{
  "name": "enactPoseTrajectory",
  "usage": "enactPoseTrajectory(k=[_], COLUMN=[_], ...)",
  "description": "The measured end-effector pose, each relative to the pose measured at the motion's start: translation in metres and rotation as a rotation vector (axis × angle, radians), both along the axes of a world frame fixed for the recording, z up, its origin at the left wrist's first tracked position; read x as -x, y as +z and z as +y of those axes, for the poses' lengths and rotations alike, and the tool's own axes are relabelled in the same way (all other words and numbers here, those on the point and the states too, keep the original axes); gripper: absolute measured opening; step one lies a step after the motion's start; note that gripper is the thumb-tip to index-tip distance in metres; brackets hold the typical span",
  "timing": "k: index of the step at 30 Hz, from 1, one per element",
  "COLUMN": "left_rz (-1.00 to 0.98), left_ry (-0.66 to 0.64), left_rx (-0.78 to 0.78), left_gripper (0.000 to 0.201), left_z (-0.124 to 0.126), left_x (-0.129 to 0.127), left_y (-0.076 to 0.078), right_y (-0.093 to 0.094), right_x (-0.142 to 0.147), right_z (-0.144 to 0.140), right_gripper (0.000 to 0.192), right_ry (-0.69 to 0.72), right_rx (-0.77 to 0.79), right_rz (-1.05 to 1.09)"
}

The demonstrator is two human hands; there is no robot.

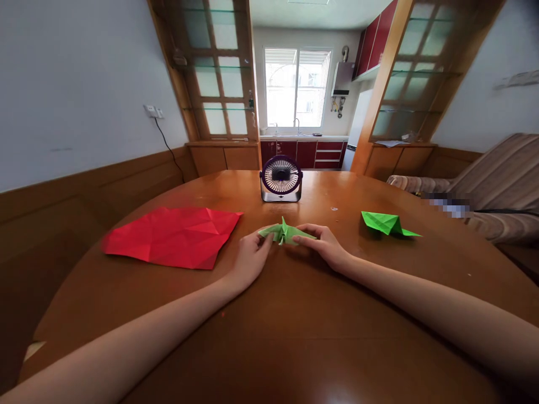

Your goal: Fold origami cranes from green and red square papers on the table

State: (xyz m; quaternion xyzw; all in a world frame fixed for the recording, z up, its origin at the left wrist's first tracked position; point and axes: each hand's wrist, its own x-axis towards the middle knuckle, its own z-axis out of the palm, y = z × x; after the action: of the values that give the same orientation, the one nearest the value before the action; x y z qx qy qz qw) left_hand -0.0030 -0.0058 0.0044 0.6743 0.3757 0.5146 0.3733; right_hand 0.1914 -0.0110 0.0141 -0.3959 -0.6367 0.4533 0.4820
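Fingers of my left hand [251,253] and right hand [322,242] pinch closed on the light green paper crane [284,233], one at each wing.

head view, forward and down over table [295,336], close above

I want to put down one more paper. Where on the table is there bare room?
Bare wood lies near the front edge of the table, between the forearms. Another free patch lies between the fan and the bright green folded piece. It is crowded where the left hand and right hand pinch the pale green origami, beside the red creased sheet.
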Motion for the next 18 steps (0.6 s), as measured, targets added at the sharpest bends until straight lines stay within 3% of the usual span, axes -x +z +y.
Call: enactPoseTrajectory(k=[2, 4, 11, 18], left_rz=[0.055, 0.022, -0.445, -0.682], left_ry=[0.015, 0.017, -0.074, -0.173], left_rx=[-0.097, -0.086, 0.320, 0.499], left_gripper=[0.029, 0.028, 0.025, 0.006], left_z=[-0.002, -0.002, 0.005, 0.010], left_x=[0.001, 0.001, -0.003, -0.001], left_y=[0.001, 0.001, 0.000, 0.003], right_y=[-0.002, -0.007, -0.016, -0.014], right_x=[0.001, 0.000, -0.006, -0.010], right_z=[0.000, 0.002, 0.014, 0.016], right_gripper=[0.030, 0.029, 0.028, 0.020], right_ry=[0.002, 0.004, 0.060, 0.108], right_rx=[0.019, 0.074, 0.168, 0.189], right_rz=[0.015, 0.071, 0.285, 0.325])
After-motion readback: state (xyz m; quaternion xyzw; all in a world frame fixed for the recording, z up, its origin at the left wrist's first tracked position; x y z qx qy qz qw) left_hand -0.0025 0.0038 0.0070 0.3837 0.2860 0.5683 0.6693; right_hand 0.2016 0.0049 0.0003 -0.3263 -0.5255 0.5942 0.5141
